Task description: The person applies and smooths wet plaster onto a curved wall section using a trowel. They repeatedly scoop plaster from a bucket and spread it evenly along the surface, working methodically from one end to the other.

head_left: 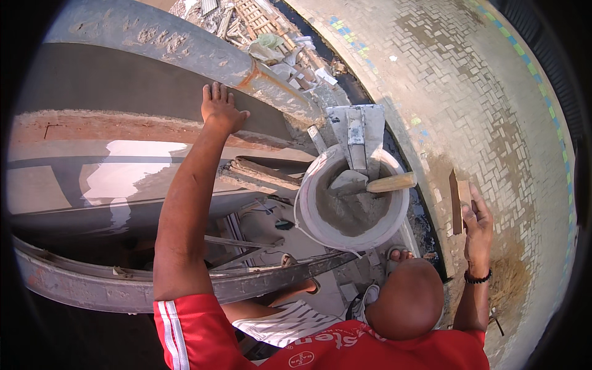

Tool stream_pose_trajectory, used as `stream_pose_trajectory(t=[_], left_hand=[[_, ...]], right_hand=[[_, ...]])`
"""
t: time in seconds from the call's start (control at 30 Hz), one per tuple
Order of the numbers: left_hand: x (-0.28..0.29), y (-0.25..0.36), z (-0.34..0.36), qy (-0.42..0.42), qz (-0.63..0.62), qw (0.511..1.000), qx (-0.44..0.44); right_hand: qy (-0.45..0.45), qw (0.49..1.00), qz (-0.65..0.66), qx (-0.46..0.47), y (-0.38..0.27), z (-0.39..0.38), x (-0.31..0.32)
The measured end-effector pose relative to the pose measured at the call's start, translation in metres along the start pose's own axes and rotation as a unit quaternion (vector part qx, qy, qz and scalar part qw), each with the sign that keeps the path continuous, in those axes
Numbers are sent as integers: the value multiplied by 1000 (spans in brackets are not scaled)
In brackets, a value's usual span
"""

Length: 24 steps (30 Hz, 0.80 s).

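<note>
My left hand (222, 110), fingers spread, rests on a smooth dark grey plastered band (123, 74) beside a mottled grey pipe-like beam (179, 46). My right hand (476, 225) grips a short wooden piece (462, 191), held out to the right of a white bucket (302, 209). Wet grey mortar (351, 213) fills the lower part of the bucket. A trowel (348, 184) with a wooden handle sits in it, and a pale flat plastering tool (374, 129) lies across its far rim.
Broken wood and rubble (259, 31) lie beyond the beam. A paved path (481, 105) runs along the right below a dark gap. A curved metal rail (92, 283) crosses the lower left. A bare head (404, 299), red shirt and sandalled feet show at the bottom.
</note>
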<state>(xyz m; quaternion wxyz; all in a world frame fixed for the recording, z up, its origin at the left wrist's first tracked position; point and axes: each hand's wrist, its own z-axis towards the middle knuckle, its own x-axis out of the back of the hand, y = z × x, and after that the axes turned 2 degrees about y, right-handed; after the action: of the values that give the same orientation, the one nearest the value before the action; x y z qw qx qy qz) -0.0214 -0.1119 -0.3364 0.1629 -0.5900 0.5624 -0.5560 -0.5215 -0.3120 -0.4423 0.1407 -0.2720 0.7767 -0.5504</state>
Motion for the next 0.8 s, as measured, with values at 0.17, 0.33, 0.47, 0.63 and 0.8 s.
stream_pose_trajectory(t=[0.17,0.33,0.47,0.63,0.8], left_hand=[[28,48,-63,-78,-109,984,-117],[32,63,-138,75,-514,849,-96],[-7,94,-186,185,-644,743,-8],[-66,139,-238,114,-727,676,41],[-85,156,-256,-27,-808,584,71]], right_hand=[[-110,993,36,-21,-28,-2,4],[-352,932,20,-84,-50,9,-74],[-433,890,-83,-115,-13,14,-138],[-423,888,-132,-121,30,19,-187],[-412,884,-204,-82,46,24,-206]])
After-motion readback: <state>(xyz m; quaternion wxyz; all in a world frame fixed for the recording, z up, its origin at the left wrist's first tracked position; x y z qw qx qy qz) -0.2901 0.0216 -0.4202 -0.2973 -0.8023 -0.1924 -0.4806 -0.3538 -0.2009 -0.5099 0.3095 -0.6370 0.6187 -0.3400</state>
